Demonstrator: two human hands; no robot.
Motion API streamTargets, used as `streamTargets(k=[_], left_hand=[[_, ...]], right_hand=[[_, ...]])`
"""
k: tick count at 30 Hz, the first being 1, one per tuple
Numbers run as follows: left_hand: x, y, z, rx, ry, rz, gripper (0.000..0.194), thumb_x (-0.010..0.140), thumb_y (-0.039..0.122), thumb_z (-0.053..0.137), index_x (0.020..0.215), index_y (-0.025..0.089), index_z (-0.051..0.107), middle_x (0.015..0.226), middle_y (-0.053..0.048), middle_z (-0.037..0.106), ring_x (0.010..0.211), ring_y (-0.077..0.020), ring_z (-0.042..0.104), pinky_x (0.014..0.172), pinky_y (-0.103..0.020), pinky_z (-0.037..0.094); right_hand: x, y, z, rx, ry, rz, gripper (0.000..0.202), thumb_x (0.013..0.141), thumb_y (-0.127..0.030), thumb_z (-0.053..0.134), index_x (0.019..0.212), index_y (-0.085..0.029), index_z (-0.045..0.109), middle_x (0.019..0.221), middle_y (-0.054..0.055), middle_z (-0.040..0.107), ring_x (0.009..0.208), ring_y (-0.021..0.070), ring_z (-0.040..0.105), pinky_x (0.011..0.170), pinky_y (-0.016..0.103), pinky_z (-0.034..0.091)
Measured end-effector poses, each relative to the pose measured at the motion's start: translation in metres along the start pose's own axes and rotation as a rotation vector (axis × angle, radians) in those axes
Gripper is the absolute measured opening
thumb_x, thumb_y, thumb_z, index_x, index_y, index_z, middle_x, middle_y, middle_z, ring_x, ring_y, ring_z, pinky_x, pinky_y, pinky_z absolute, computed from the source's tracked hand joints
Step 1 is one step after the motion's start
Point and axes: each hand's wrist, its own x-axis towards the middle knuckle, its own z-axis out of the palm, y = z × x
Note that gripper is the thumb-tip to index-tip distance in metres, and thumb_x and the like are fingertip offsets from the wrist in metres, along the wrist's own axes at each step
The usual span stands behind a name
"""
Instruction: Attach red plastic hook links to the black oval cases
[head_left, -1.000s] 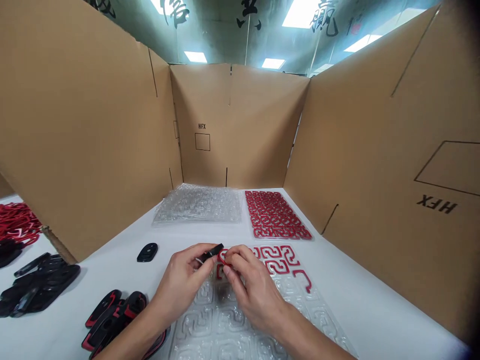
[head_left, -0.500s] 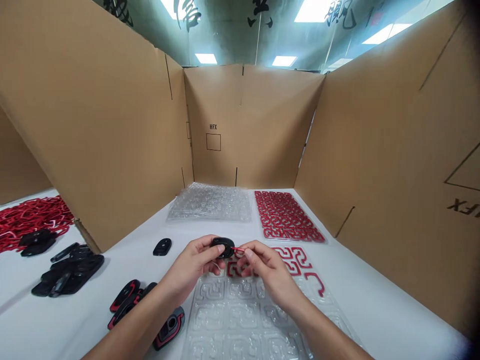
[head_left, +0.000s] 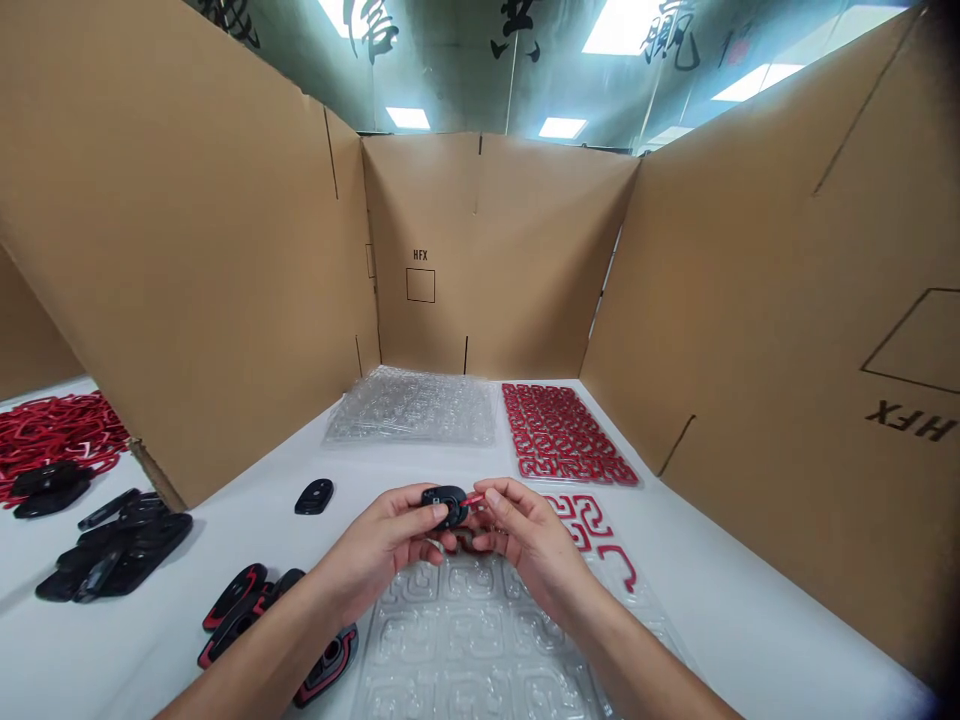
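Note:
A small black oval part (head_left: 445, 506) is pinched between the thumb and fingers of my left hand (head_left: 397, 530), above the near clear tray. Just to its right, my right hand (head_left: 525, 525) pinches a thin red piece (head_left: 472, 499) whose left end meets the black part's right edge. Beneath both hands lies the clear moulded tray (head_left: 476, 635), with curved red pieces (head_left: 592, 515) in its far rows and bare pockets nearer me. A single black part (head_left: 314, 496) rests on the white table to the left.
Black parts with red trim (head_left: 236, 598) lie near my left forearm. Farther left are a black pile (head_left: 120, 550) and a red heap (head_left: 60, 430). Stacked clear trays (head_left: 412, 405) and a full red tray (head_left: 566, 430) stand behind. Cardboard walls (head_left: 495, 250) enclose the table.
The black part has tilted in my left hand, so more of its face shows. The red piece is angled more upward at its right end. The whole view has shifted slightly.

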Motion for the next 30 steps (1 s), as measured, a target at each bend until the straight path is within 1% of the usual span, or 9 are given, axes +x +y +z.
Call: streamTargets(k=[4,10,12,16,19,22,24,26,30], left_hand=[[0.000,0.000,0.000,0.001,0.004,-0.014,0.025,0.076,0.031,0.073,0.094,0.014,0.074,0.086,-0.008,0.070,0.070,-0.0132,0.059,0.062,-0.023,0.047],[0.001,0.000,-0.001,0.046,0.110,0.000,0.022,0.075,0.031,0.072,0.088,0.015,0.073,0.085,-0.007,0.069,0.069,-0.0142,0.059,0.060,-0.023,0.045],[0.002,0.000,-0.001,0.112,0.136,0.015,0.021,0.074,0.032,0.072,0.085,0.015,0.072,0.082,-0.006,0.069,0.069,-0.0147,0.059,0.059,-0.023,0.044],[0.003,0.000,0.002,0.280,0.199,0.037,0.020,0.072,0.035,0.070,0.081,0.017,0.071,0.077,-0.003,0.068,0.070,-0.0157,0.060,0.060,-0.024,0.044],[0.003,0.000,0.002,0.337,0.222,0.041,0.021,0.071,0.038,0.070,0.081,0.019,0.070,0.078,-0.002,0.069,0.074,-0.0173,0.062,0.062,-0.025,0.045],[0.003,-0.001,-0.001,0.374,0.213,0.052,0.021,0.071,0.038,0.072,0.078,0.018,0.069,0.072,-0.001,0.067,0.071,-0.0161,0.060,0.060,-0.024,0.045],[0.002,-0.001,-0.004,0.335,0.200,0.043,0.022,0.072,0.038,0.073,0.077,0.017,0.069,0.071,-0.002,0.066,0.068,-0.0149,0.059,0.059,-0.023,0.044],[0.002,-0.001,-0.006,0.237,0.174,0.006,0.023,0.073,0.038,0.073,0.081,0.017,0.069,0.077,-0.003,0.068,0.069,-0.0142,0.059,0.059,-0.023,0.044],[0.002,-0.001,-0.005,0.108,0.166,-0.052,0.024,0.077,0.039,0.072,0.086,0.017,0.070,0.087,-0.007,0.071,0.075,-0.0164,0.062,0.063,-0.025,0.046]], right_hand=[[0.000,0.000,-0.001,0.064,0.018,0.057,0.035,0.070,-0.039,0.081,0.092,-0.016,0.068,0.086,0.005,0.071,0.071,0.0136,0.067,0.061,0.024,0.053],[-0.002,0.000,0.000,0.015,0.004,0.065,0.037,0.069,-0.039,0.082,0.092,-0.015,0.068,0.086,0.006,0.072,0.067,0.0121,0.065,0.058,0.022,0.049],[-0.001,0.001,0.000,-0.065,0.018,0.038,0.037,0.067,-0.041,0.082,0.091,-0.015,0.068,0.082,0.004,0.071,0.065,0.0117,0.063,0.057,0.021,0.048],[0.000,0.007,0.000,-0.311,0.034,-0.071,0.032,0.067,-0.043,0.080,0.082,-0.017,0.068,0.074,0.000,0.068,0.063,0.0126,0.060,0.058,0.023,0.047],[-0.002,0.013,0.002,-0.476,0.058,-0.169,0.025,0.069,-0.037,0.079,0.080,-0.018,0.066,0.076,0.000,0.067,0.067,0.0138,0.061,0.064,0.025,0.048],[-0.005,0.016,0.005,-0.572,0.074,-0.223,0.020,0.073,-0.035,0.075,0.080,-0.018,0.066,0.079,0.000,0.065,0.070,0.0145,0.060,0.066,0.026,0.048],[-0.006,0.016,0.006,-0.543,0.058,-0.189,0.022,0.076,-0.038,0.071,0.083,-0.018,0.065,0.076,0.000,0.065,0.068,0.0142,0.060,0.063,0.025,0.047],[-0.006,0.014,0.007,-0.471,0.043,-0.144,0.028,0.077,-0.044,0.069,0.087,-0.018,0.065,0.073,0.000,0.065,0.064,0.0138,0.059,0.060,0.025,0.047],[-0.002,0.011,0.004,-0.323,0.055,-0.113,0.042,0.070,-0.053,0.074,0.089,-0.018,0.064,0.075,0.001,0.067,0.065,0.0141,0.060,0.057,0.024,0.048]])
